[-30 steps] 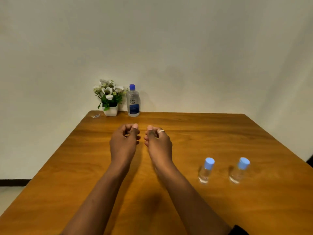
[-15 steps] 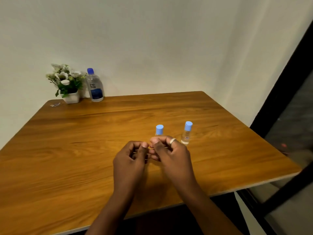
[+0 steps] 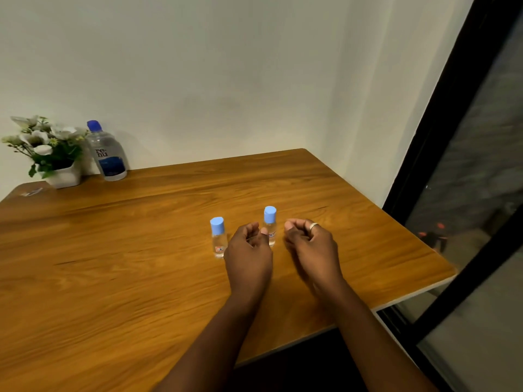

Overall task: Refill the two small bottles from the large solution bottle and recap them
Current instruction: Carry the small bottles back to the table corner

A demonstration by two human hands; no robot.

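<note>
Far left corner of desk [image 3: 141, 250]: flower pot [image 3: 60, 176], large solution bottle [image 3: 107, 154], capped, parked clear. Toward right edge: first small bottle [image 3: 218, 239], left hand [image 3: 249, 256], second small bottle [image 3: 270, 224], right hand [image 3: 311, 244]; hands loosely curled, empty, apparently poised for uncapping.

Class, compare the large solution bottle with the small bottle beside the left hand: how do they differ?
The large solution bottle is far bigger, dark-blue capped, standing by the wall. The small bottle is slim, light-blue capped, mid-table beside the left hand. Both stand upright, capped and clear.
</note>
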